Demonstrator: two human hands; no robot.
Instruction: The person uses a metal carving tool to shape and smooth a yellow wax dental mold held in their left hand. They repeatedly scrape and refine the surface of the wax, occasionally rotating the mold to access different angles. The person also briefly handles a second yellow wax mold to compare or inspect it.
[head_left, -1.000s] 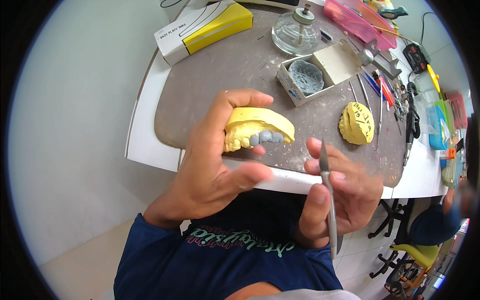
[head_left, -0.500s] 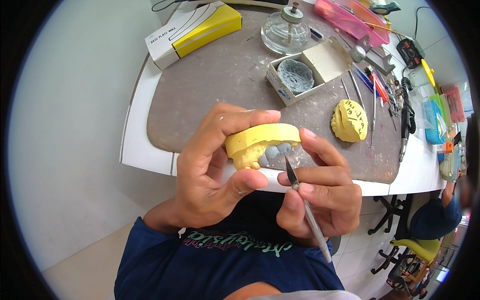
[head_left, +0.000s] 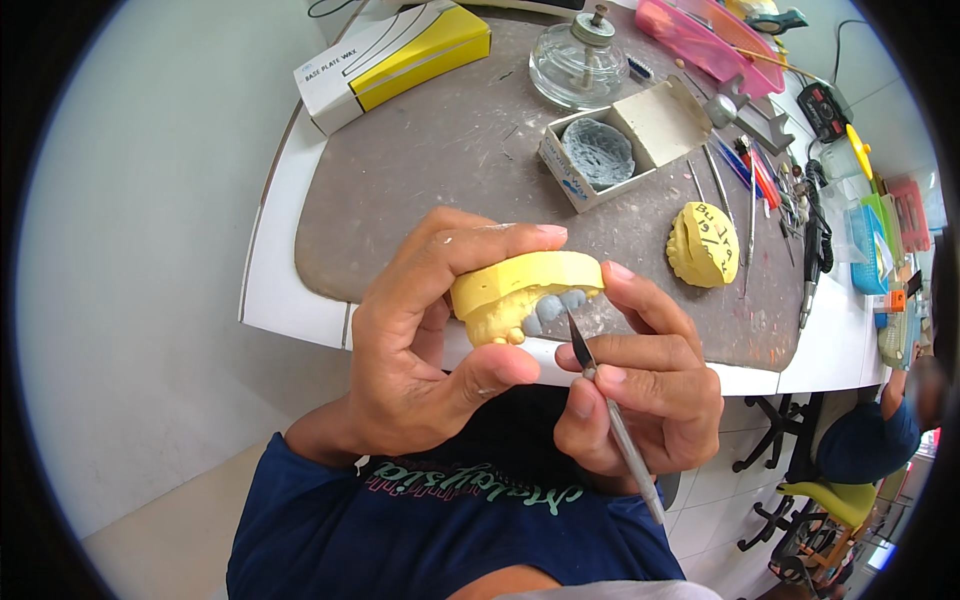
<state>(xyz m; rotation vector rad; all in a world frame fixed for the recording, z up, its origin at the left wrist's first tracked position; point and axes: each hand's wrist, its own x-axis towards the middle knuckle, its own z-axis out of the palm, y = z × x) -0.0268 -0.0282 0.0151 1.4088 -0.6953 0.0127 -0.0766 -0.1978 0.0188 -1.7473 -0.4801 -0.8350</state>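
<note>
My left hand (head_left: 420,330) grips a yellow plaster dental model (head_left: 525,277) between fingers and thumb, held up over the table's front edge with its teeth facing down toward me. Several of its teeth are grey wax (head_left: 549,307). In my right hand (head_left: 650,395) is a slim metal carving knife (head_left: 627,445), pinched like a pen. Its dark pointed blade rises to the grey wax teeth; whether the tip touches them I cannot tell. A right fingertip rests against the model's right end. A second yellow dental model (head_left: 703,245) lies on the table to the right.
Behind the hands stands an open small box (head_left: 600,160) holding a grey wax disc. Farther back are a glass spirit burner (head_left: 575,68), a yellow-white box (head_left: 395,62) and a pink tray (head_left: 710,45). Hand tools (head_left: 770,180) lie at right. Another person (head_left: 868,440) sits at far right.
The model has tilted slightly in my left hand, and the knife tip has shifted a little left along the grey teeth. Both grips stay the same.
</note>
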